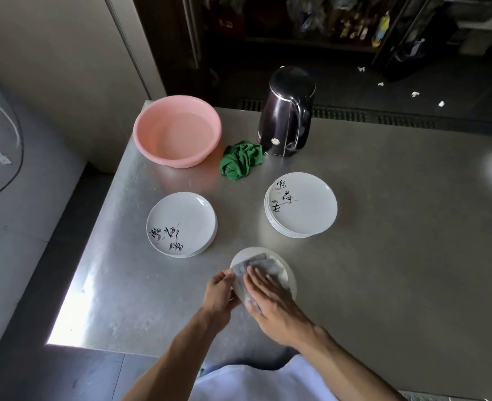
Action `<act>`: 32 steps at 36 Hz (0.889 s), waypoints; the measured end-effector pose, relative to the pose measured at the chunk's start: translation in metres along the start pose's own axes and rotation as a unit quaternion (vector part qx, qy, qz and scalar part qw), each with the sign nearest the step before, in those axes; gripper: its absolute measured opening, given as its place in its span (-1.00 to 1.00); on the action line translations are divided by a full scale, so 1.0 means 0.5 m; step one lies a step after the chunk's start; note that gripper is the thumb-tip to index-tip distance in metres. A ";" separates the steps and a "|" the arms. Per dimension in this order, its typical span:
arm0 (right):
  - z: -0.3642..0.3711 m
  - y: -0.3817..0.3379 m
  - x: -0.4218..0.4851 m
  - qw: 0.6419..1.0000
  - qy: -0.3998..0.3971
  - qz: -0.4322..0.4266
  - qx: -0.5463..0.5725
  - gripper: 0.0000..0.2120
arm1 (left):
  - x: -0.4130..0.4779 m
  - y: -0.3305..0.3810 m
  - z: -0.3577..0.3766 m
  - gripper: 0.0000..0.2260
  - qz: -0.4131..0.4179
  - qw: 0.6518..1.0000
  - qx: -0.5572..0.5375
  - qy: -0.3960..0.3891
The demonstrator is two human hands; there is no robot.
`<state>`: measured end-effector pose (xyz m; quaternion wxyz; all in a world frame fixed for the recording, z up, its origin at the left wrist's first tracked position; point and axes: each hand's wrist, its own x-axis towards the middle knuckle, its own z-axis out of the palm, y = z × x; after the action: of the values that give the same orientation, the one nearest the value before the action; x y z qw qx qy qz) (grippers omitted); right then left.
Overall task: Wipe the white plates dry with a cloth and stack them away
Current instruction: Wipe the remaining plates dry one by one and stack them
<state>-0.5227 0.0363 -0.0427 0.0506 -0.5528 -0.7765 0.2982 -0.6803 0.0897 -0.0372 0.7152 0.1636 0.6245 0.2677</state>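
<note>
Nearest the near edge of the steel table (383, 227), the right hand (270, 302) presses a grey cloth (257, 263) flat-fingered onto a tilted plate (290, 280), whose left rim the left hand (220, 290) pinches. Beyond them, the left stack (181, 224) sits toward the left edge and the right stack (305, 206) farther right. Each hand is nearer its own side's stack, and I cannot tell which stack is dried. The pink basin (178, 131), green rag (240, 163) and kettle (285, 117) line the far edge.

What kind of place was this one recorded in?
Likely a kitchen, perhaps a restaurant's: a steel counter holds two plate stacks, a pink basin and a kettle, with bottles on dark shelves behind.
</note>
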 end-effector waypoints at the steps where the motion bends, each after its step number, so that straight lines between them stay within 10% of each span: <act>1: 0.002 0.011 -0.013 1.000 -0.005 -0.008 -0.013 -0.41 | 0.002 0.002 -0.004 -0.82 -0.004 1.000 -0.004 0.007; 9: 0.003 0.026 0.025 0.978 -0.030 0.202 -0.029 -0.39 | -0.009 -0.024 -0.006 -0.83 0.006 1.000 0.020 0.002; 16: -0.004 -0.005 0.038 0.999 0.011 0.008 0.036 -0.46 | -0.030 -0.023 -0.003 -0.78 0.029 0.997 0.026 -0.061; 22: -0.005 0.016 0.075 0.967 0.061 0.248 0.029 -0.48 | -0.034 -0.034 -0.013 -0.80 0.044 0.996 0.056 -0.059; 28: -0.011 -0.010 0.058 0.996 0.071 -0.023 0.058 -0.51 | -0.034 -0.032 -0.015 -0.78 0.063 0.992 0.074 -0.076; 32: -0.018 0.017 0.057 0.985 0.161 0.038 0.046 -0.57 | -0.040 -0.037 -0.018 -0.79 0.091 0.992 0.063 -0.055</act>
<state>-0.5231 0.0668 -0.0469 0.1891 -0.6195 -0.7224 0.2420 -0.6873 0.0623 -0.0333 0.7098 0.2787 0.5821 0.2825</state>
